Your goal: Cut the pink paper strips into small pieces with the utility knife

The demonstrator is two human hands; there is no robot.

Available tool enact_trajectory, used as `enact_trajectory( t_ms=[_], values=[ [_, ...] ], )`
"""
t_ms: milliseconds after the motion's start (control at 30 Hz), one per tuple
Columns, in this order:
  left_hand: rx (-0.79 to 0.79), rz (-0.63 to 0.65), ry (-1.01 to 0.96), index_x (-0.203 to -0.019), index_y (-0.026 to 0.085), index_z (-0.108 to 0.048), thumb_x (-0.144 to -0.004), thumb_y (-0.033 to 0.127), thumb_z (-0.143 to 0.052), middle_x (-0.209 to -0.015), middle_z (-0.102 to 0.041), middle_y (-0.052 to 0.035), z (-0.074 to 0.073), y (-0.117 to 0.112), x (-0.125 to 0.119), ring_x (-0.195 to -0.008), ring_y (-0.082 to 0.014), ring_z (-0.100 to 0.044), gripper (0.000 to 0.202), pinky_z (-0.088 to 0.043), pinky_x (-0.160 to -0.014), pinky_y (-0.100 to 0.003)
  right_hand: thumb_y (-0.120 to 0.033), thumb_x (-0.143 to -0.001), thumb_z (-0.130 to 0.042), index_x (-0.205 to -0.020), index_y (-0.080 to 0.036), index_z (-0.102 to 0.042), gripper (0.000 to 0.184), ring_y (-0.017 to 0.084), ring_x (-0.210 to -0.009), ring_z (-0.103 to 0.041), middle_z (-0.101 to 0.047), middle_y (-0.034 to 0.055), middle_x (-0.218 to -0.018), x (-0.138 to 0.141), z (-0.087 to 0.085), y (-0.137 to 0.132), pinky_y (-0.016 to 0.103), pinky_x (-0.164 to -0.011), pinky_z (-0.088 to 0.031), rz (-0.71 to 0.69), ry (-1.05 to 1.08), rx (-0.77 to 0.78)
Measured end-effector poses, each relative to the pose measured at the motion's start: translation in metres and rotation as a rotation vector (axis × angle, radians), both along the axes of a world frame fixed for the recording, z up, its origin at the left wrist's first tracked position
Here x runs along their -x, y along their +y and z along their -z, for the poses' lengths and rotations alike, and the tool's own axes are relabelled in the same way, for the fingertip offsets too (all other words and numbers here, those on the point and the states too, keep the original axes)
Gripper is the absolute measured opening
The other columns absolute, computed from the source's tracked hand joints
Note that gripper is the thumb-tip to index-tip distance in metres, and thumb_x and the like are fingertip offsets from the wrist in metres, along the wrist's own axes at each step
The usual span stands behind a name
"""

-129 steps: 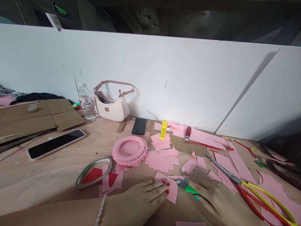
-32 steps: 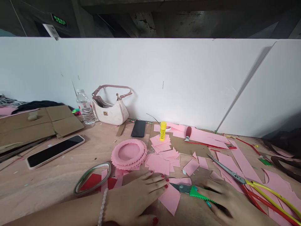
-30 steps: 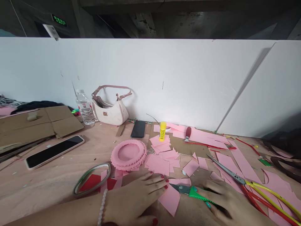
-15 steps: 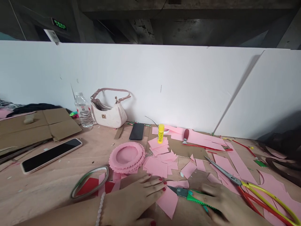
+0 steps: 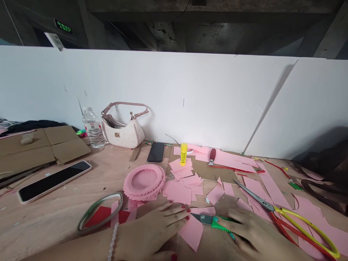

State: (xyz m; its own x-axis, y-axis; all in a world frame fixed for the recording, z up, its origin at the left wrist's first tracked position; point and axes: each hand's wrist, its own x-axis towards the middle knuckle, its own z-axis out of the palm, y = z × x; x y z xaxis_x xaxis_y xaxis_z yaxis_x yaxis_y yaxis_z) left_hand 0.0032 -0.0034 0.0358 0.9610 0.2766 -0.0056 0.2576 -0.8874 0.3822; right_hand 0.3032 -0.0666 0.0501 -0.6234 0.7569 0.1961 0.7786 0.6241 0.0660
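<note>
My left hand [image 5: 156,226] lies flat with its fingers stretched out over a small pink paper piece [image 5: 192,233], pressing its left side near the bottom of the view. In my right hand [image 5: 248,230] is a green utility knife [image 5: 221,224], its blade pointing left. The blade tip rests at the paper's upper edge, close to my left fingertips. Just beyond the blade is another pink strip [image 5: 203,211]. A pleated pink paper ring [image 5: 144,182] sits past my left hand. Beside my left wrist stands a roll of tape [image 5: 80,222] over red paper [image 5: 99,216].
Scissors [image 5: 268,206] with yellow and red handles lie right of my right hand. Pink paper pieces [image 5: 176,192], a yellow glue stick [image 5: 183,154] and a dark phone [image 5: 156,152] are farther back. A white handbag [image 5: 123,133] and water bottle [image 5: 93,128] stand against the white partition [image 5: 163,79].
The whole view has shifted slightly, so everything appears a little farther left. Both hands and the utility knife keep nearly the same place over the paper.
</note>
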Motion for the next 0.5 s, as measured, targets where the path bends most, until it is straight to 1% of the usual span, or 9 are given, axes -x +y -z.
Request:
enact_trajectory(
  t_ms=[100, 333, 433, 500],
  values=[
    [-0.013, -0.004, 0.001, -0.141, 0.017, -0.012, -0.081, 0.03, -0.05, -0.144, -0.016, -0.0059, -0.0009, -0.0005, 0.0003, -0.132, -0.0212, -0.015, 0.072, -0.011, -0.108, -0.037, -0.006, -0.073, -0.045, -0.129, -0.033, -0.04, 0.062, 0.016, -0.067, -0.055, -0.06, 0.0006, -0.081, 0.0051, 0.0011, -0.0013, 0.023, -0.06, -0.043, -0.01, -0.05, 0.116],
    [-0.034, 0.001, 0.013, -0.141, 0.018, -0.012, -0.082, 0.03, -0.047, -0.145, -0.015, -0.0057, -0.0013, 0.0006, 0.0008, -0.132, -0.0223, -0.014, 0.07, -0.012, -0.108, -0.04, -0.009, -0.08, -0.043, -0.131, -0.035, -0.035, 0.058, 0.018, -0.074, -0.054, -0.058, 0.0027, -0.087, 0.0029, -0.001, 0.0016, 0.028, -0.065, -0.043, 0.032, -0.082, 0.226],
    [-0.026, 0.01, 0.032, -0.141, 0.017, -0.011, -0.083, 0.03, -0.047, -0.145, -0.014, -0.0055, -0.0022, 0.001, 0.0007, -0.132, -0.0211, -0.013, 0.069, -0.011, -0.108, -0.039, -0.01, -0.081, -0.042, -0.132, -0.037, -0.034, 0.058, 0.019, -0.074, -0.054, -0.059, 0.0032, -0.088, 0.0046, -0.0025, 0.0019, 0.028, -0.064, -0.043, 0.04, -0.071, 0.261],
    [-0.018, 0.013, 0.034, -0.141, 0.017, -0.012, -0.082, 0.031, -0.047, -0.145, -0.013, -0.0057, -0.0025, 0.001, 0.0008, -0.132, -0.0208, -0.012, 0.07, -0.011, -0.108, -0.038, -0.009, -0.081, -0.042, -0.133, -0.037, -0.032, 0.06, 0.02, -0.077, -0.054, -0.06, 0.0036, -0.092, 0.0094, -0.004, 0.001, 0.029, -0.067, -0.044, 0.042, -0.058, 0.275]
  ],
)
